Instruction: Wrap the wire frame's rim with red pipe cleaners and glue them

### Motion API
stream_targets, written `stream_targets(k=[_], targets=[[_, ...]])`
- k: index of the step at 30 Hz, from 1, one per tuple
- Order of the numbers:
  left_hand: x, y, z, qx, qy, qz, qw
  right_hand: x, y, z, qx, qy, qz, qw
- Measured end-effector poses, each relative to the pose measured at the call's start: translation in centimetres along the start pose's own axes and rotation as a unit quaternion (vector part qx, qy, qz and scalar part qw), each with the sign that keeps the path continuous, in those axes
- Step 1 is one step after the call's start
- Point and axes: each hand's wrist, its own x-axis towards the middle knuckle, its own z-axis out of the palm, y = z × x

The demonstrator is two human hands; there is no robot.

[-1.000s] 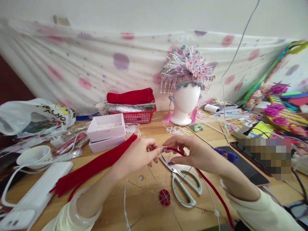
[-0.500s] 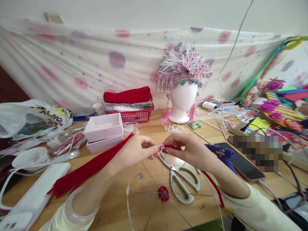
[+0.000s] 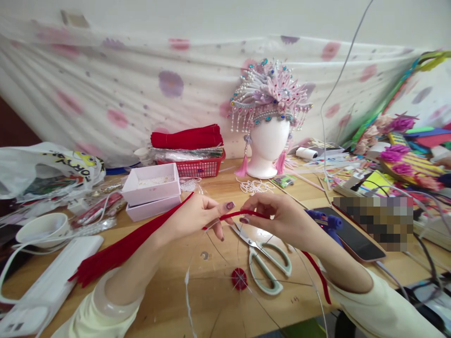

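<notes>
A red chenille stem (image 3: 248, 213) runs between my hands along the upper rim of a wire hoop (image 3: 188, 286). My right hand (image 3: 276, 213) pinches the stem, whose long tail hangs below my right forearm. My left hand (image 3: 199, 213) has its fingers curled at the hoop's rim and the stem's other end, thumb raised off the stem; its exact grip is partly hidden. Thin wire spokes cross the hoop and meet at a round red centre (image 3: 239, 279). Scissors (image 3: 269, 267) with pale green handles lie on the table under the hoop, blades slightly apart.
Left of my hands lie a bundle of red stems (image 3: 130, 249), white boxes (image 3: 151, 188) and a power strip (image 3: 52, 286). A glue gun (image 3: 326, 223) and phone (image 3: 355, 234) are at right. Behind stand a red basket (image 3: 197, 168) and a mannequin head (image 3: 269, 145) with a beaded headdress.
My left thumb has lifted away from the right fingertips and the hands have parted slightly. More of the red stem now shows between them.
</notes>
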Motion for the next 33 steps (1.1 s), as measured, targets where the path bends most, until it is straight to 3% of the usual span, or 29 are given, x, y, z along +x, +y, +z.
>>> stream_targets(k=[4, 8, 17, 25, 27, 33], targets=[[-0.2, 0.4, -0.1, 0.019, 0.018, -0.009, 1.0, -0.1, -0.1, 0.0, -0.001, 0.005, -0.003, 1.0], [-0.1, 0.3, 0.2, -0.036, 0.03, -0.043, 0.998, -0.1, -0.2, 0.1, -0.003, 0.013, -0.004, 1.0], [0.2, -0.5, 0.2, -0.195, -0.087, -0.094, 0.972, -0.3, -0.2, 0.3, 0.013, 0.017, -0.035, 0.999], [0.6, -1.4, 0.0, -0.138, -0.152, -0.085, 0.975, -0.7, -0.5, 0.2, 0.043, 0.011, -0.061, 0.997], [0.8, -1.5, -0.1, -0.086, -0.125, -0.071, 0.986, -0.8, -0.6, 0.2, 0.049, 0.009, -0.058, 0.997], [1.1, -1.6, -1.6, -0.062, 0.057, -0.002, 0.996, -0.6, -0.5, 0.3, 0.046, 0.024, -0.051, 0.997]])
